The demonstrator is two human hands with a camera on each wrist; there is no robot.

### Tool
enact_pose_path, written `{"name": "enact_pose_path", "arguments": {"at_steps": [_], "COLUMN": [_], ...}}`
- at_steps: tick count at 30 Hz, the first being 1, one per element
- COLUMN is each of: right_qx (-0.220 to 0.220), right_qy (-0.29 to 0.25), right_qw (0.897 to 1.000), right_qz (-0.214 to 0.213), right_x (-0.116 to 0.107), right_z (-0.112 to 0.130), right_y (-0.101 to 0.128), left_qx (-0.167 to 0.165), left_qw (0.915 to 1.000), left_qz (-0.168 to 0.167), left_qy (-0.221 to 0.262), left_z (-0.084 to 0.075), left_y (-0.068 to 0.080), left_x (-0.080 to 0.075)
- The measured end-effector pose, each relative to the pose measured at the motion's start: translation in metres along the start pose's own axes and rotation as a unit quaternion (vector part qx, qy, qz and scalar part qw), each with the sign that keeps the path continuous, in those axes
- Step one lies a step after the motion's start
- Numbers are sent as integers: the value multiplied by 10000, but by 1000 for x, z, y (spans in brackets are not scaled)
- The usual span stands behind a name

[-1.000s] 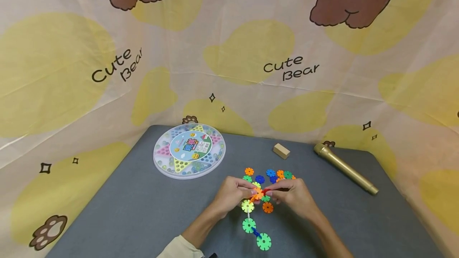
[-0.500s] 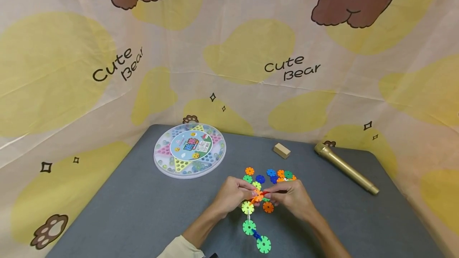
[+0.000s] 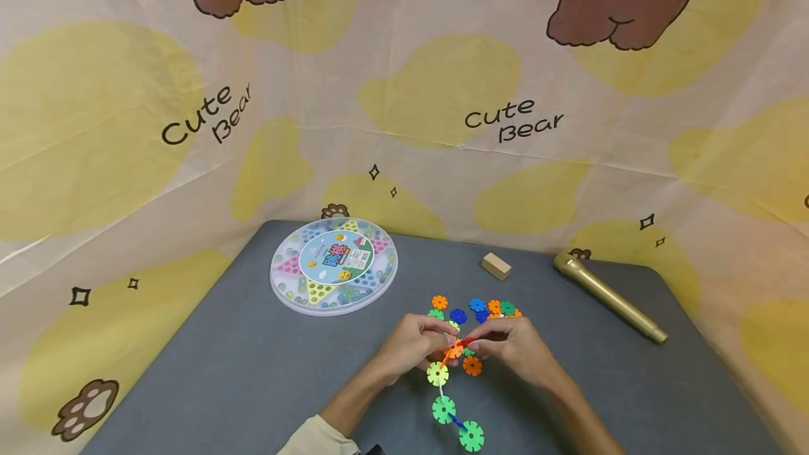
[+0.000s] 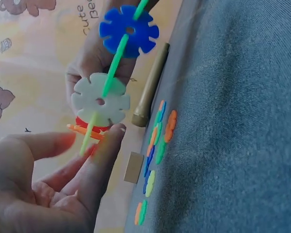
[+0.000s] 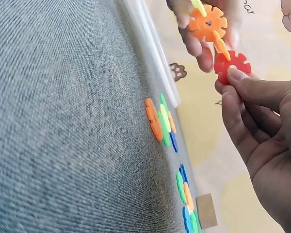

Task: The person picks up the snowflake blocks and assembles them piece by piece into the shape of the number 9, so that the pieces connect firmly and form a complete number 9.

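Left hand [image 3: 411,346]: gripping the upper end of the chain [image 3: 445,392], fingers curling round the orange disc [image 3: 454,351]; thumb and fingers showing beside the disc stack in the left wrist view.
Right hand [image 3: 515,348]: pinching the red disc [image 5: 231,65] between thumb and fingertip, holding it against the edge of the orange disc.
Chain: hanging from between both hands toward the near edge, above the surface [image 3: 253,371]; yellow disc [image 3: 437,373], green disc [image 3: 444,409], a blue link and a second green disc [image 3: 471,436] lying in a line.
Loose discs [image 3: 480,309]: lying flat on the surface just beyond the hands, orange, green and blue, some touching; one orange disc [image 3: 471,365] sitting under the right hand.
Round game box [image 3: 333,265]: resting on the far left of the surface, well apart from the hands.
Wooden block [image 3: 496,266]: lying beyond the loose discs.
Gold microphone [image 3: 609,296]: lying slantwise at the far right.
Backdrop [image 3: 404,90]: hanging behind, showing bear print.
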State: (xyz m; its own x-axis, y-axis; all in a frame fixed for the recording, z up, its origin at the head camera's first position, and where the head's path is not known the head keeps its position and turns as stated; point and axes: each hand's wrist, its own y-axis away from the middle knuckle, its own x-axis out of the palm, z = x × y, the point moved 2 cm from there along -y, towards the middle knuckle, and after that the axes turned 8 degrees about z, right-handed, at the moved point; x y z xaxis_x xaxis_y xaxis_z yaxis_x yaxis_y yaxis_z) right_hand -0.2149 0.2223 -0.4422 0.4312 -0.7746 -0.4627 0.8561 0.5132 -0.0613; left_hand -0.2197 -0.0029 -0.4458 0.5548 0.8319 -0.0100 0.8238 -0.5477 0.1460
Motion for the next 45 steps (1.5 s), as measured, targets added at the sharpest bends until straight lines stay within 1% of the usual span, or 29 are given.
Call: {"name": "enact_pose_path", "arguments": {"at_steps": [2, 5, 9, 11, 14, 16, 18, 23, 27, 38, 42, 45], "right_qx": [-6, -12, 79, 153, 290, 395, 496, 616, 664, 516, 559, 682], "right_qy": [-4, 56, 124, 144, 320, 506, 662, 707, 829, 1287, 1534, 1610], "right_qw": [10000, 10000, 9998, 9997, 9990, 9979, 9964, 9930, 9896, 9825, 9784, 9769], "right_qz": [41, 79, 101, 104, 76, 92, 194, 717, 971, 1245, 1267, 1232], "right_x": [1, 3, 6, 6, 5, 4, 3, 3, 4, 6, 6, 5], "right_z": [0, 1, 2, 2, 0, -2, -4, -10, -15, -16, -15, -15], "right_y": [-1, -1, -2, -2, -3, -4, -5, -7, -6, -4, -4, -3], "left_qx": [56, 245, 457, 501, 549, 552, 544, 428, 369, 262, 271, 310], "left_qw": [9998, 9986, 9974, 9973, 9973, 9973, 9971, 9966, 9959, 9953, 9948, 9948], "left_qz": [23, 49, 79, 38, -55, -135, -191, -324, -433, -575, -604, -612], "left_qy": [-211, -461, -554, -533, -491, -461, -497, -629, -705, -735, -769, -756], "left_z": [0, 0, -1, -1, -1, -1, -1, -2, -2, 0, 0, 0], "left_y": [0, 0, 1, 1, 0, 0, 0, -1, -1, -1, -2, -1], "left_x": [-1, 0, 2, 2, 0, -2, -4, -8, -10, -11, -10, -10]}}
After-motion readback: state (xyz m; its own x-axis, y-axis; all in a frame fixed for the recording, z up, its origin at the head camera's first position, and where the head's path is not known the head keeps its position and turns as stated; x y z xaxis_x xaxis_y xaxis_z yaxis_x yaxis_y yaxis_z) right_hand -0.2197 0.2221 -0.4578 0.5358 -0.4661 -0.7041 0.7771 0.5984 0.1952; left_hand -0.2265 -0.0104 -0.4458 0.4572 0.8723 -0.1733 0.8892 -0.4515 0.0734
